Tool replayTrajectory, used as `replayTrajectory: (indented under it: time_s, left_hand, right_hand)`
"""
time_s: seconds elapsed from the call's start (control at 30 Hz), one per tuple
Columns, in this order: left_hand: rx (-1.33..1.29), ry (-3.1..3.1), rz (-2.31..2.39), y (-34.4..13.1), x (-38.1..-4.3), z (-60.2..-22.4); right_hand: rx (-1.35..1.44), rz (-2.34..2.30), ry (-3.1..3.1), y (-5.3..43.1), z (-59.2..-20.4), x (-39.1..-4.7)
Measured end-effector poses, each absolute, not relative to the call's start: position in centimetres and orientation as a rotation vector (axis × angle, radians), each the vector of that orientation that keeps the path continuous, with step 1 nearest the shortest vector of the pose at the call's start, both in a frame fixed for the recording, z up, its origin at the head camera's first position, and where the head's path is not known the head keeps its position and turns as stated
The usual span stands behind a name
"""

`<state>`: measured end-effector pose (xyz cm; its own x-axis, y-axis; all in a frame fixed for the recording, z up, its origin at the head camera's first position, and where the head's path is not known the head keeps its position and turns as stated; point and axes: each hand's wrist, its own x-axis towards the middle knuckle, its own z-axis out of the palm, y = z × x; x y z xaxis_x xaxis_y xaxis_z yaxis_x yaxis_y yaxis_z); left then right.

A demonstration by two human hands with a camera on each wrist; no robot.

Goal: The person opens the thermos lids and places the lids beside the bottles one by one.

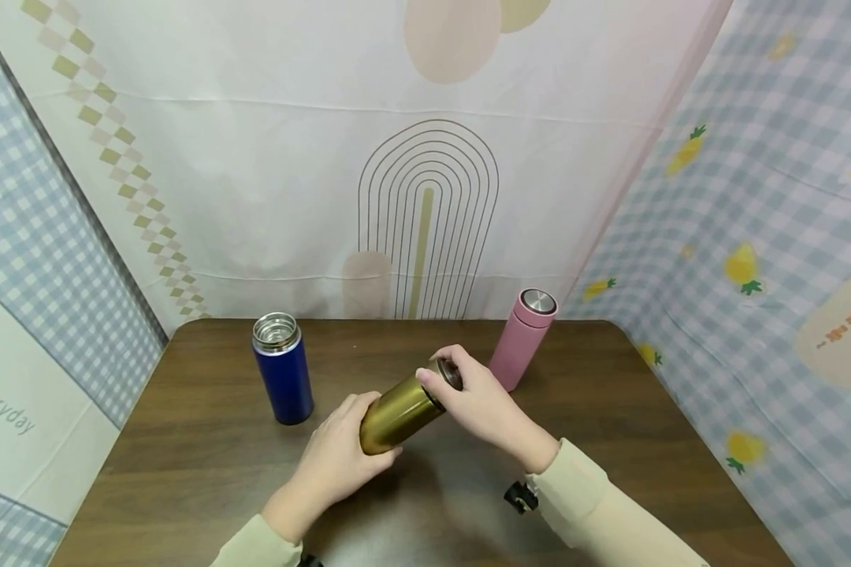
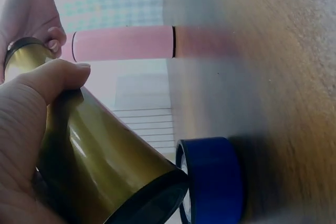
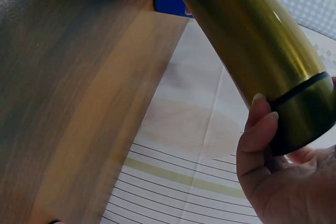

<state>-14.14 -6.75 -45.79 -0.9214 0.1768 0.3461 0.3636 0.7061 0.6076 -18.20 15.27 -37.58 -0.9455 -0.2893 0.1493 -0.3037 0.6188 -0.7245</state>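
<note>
A gold vacuum flask [image 1: 400, 413] is held tilted above the table, its lidded end up and to the right. My left hand [image 1: 340, 453] grips the lower body, thumb and fingers wrapped round it. With its fingertips my right hand [image 1: 478, 398] holds the gold lid [image 3: 304, 116], which sits against the body at a dark seam. On the left stands a blue flask [image 1: 284, 378], its steel mouth uncovered. A short blue cylinder [image 2: 215, 182], apparently a lid, shows beneath the gold flask in the left wrist view; the head view hides it.
A pink flask [image 1: 521, 339] with a steel-topped lid stands upright behind my right hand. All of it is on a dark wooden table [image 1: 184, 472]. Printed cloths [image 1: 255, 197] hang behind and at both sides.
</note>
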Motion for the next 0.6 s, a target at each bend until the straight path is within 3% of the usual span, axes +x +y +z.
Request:
replayTrajectory:
  time_s: [0.6]
  left_hand:
    - [-0.487,-2.669,-1.209,-7.9,-14.5,-46.1]
  right_hand:
    - [0.877,1.289,-2.726,16.2,-38.0,-18.1]
